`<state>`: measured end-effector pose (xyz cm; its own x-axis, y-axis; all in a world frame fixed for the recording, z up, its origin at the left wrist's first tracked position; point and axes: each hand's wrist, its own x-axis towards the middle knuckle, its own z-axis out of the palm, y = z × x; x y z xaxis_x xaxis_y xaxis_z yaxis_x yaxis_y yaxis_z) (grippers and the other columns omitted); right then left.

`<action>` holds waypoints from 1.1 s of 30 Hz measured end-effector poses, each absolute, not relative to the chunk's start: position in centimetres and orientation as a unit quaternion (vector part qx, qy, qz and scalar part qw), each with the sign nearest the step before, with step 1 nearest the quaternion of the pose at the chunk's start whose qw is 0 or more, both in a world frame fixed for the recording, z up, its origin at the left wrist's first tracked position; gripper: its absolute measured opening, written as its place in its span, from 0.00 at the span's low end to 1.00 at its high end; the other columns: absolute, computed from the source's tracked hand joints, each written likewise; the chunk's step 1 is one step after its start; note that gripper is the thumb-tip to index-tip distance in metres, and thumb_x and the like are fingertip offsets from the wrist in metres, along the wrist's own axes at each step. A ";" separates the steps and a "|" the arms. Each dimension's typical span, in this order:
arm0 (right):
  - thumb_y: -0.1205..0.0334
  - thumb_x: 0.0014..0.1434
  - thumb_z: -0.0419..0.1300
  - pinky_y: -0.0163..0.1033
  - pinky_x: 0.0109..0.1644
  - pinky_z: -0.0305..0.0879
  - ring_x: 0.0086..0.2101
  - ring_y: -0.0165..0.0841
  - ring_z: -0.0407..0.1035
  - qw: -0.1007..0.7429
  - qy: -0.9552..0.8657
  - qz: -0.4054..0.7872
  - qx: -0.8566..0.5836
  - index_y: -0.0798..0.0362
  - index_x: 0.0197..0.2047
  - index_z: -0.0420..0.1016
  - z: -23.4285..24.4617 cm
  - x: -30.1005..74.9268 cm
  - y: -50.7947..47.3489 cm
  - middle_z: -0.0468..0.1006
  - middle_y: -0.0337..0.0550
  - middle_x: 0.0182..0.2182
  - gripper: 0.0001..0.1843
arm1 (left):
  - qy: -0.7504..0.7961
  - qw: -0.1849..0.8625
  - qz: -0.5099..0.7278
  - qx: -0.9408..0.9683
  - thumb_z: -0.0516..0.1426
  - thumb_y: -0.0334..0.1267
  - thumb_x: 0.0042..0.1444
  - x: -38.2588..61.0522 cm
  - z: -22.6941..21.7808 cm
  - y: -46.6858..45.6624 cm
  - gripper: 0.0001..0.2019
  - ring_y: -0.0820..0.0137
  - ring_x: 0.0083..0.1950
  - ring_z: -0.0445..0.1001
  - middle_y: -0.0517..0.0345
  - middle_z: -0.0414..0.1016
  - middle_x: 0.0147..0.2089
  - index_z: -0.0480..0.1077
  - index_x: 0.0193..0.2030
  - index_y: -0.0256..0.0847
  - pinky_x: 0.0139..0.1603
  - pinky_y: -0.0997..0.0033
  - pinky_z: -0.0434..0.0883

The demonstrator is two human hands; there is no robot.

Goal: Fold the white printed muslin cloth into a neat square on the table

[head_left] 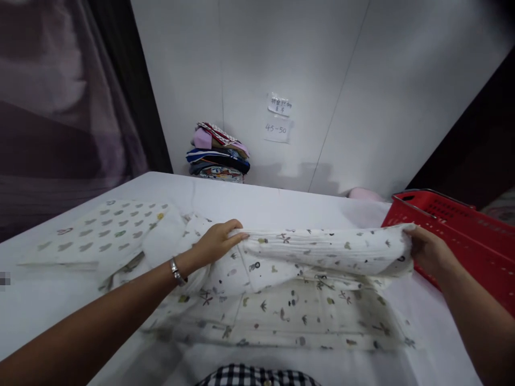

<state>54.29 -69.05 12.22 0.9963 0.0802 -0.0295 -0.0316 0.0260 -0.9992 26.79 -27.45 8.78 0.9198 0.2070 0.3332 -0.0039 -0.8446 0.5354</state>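
A white cloth (322,249) printed with small plants and animals is stretched between my two hands, its upper edge raised off the table. My left hand (220,239), with a silver bracelet on the wrist, pinches that edge near the middle. At the far right corner, my right hand (430,249) grips the same cloth, its fingertips partly hidden behind it. Below, more of the printed fabric (306,321) lies spread on the table. Bunched folds are beside my left forearm. Farther left lies a pale cloth (108,228) with rows of grey-green shapes.
The white table (257,201) meets a pale wall with paper notes (277,128). A stack of folded clothes (219,153) stands at the back. To the right, a red plastic basket (462,230) sits close to my right hand. A dark curtain (60,107) hangs at left.
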 end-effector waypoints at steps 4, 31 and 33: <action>0.67 0.43 0.63 0.30 0.24 0.63 0.22 0.29 0.66 0.744 -0.047 0.039 -0.666 0.54 0.26 0.74 10.9 54.5 -69.5 0.71 0.41 0.23 0.03 | 0.064 0.264 0.179 0.946 0.46 0.51 0.60 26.4 7.9 -27.5 0.17 0.71 0.30 0.67 0.62 0.68 0.27 0.64 0.31 0.41 0.32 0.74 0.60; 0.67 0.42 0.65 0.28 0.25 0.62 0.22 0.25 0.62 0.787 -0.042 -0.088 -0.609 0.57 0.25 0.72 10.0 55.8 -70.8 0.69 0.38 0.22 0.06 | 0.093 0.283 0.104 0.949 0.43 0.50 0.61 26.3 4.9 -29.9 0.20 0.73 0.26 0.62 0.63 0.63 0.23 0.57 0.23 0.40 0.27 0.74 0.55; 0.66 0.41 0.66 0.29 0.24 0.62 0.22 0.25 0.62 0.777 -0.033 -0.066 -0.625 0.57 0.25 0.72 9.7 55.5 -70.8 0.69 0.39 0.22 0.07 | 0.092 0.279 0.107 0.950 0.43 0.50 0.61 26.0 4.5 -30.2 0.20 0.72 0.27 0.63 0.63 0.65 0.24 0.58 0.24 0.40 0.28 0.74 0.55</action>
<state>55.52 -70.77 9.73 0.9892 -0.0607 0.1334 0.1433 0.2090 -0.9674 25.98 -30.16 4.48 0.9599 0.2353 0.1522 0.1157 -0.8274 0.5496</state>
